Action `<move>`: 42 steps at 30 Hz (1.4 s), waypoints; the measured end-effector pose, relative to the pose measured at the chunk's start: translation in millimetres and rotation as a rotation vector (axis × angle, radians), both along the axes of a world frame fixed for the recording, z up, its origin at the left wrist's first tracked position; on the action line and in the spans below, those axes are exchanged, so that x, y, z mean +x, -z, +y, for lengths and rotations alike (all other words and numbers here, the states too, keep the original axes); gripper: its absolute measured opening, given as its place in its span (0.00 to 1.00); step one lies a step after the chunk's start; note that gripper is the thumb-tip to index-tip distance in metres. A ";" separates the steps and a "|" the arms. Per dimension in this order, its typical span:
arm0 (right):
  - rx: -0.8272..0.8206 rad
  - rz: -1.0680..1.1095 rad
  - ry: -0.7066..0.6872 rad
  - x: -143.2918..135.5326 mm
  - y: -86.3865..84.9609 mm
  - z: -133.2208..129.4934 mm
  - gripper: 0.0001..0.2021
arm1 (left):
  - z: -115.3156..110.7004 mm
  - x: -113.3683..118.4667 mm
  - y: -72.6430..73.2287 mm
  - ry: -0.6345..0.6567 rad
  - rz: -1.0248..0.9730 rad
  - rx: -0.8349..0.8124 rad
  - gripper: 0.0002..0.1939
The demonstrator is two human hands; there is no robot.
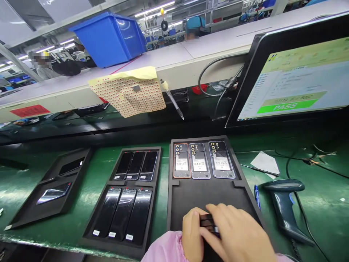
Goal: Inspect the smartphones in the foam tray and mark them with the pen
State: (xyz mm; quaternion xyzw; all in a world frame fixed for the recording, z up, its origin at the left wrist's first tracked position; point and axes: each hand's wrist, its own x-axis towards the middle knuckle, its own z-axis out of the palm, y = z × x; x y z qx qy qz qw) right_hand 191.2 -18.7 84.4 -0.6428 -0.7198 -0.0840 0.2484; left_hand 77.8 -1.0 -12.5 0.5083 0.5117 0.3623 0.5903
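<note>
My left hand (192, 230) and my right hand (237, 230) are close together over the lower part of the black foam tray (188, 196). Both are closed around a small stack of dark phones (206, 221), mostly covered by my fingers; only the edges show. In the tray's upper compartment lie an orange-edged phone (182, 165), a middle phone (200, 165) and a right phone (222, 163), all with backs off, showing batteries and camera modules. A second foam tray (117, 183) to the left holds several phones, screens up, with white labels.
A third foam tray (54, 214) with two phones lies far left. To the right are a barcode scanner (283, 207), a blue pen (256, 196) and cables. A monitor (294, 80) reads PASS. A blue bin (109, 40) stands on the shelf, with a yellow sticker sheet (131, 98) hanging below.
</note>
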 end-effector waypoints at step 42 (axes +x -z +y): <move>-0.413 -0.162 -0.163 -30.9 68.1 3.5 0.45 | 17.4 -30.3 -3.0 -0.230 0.041 0.053 0.19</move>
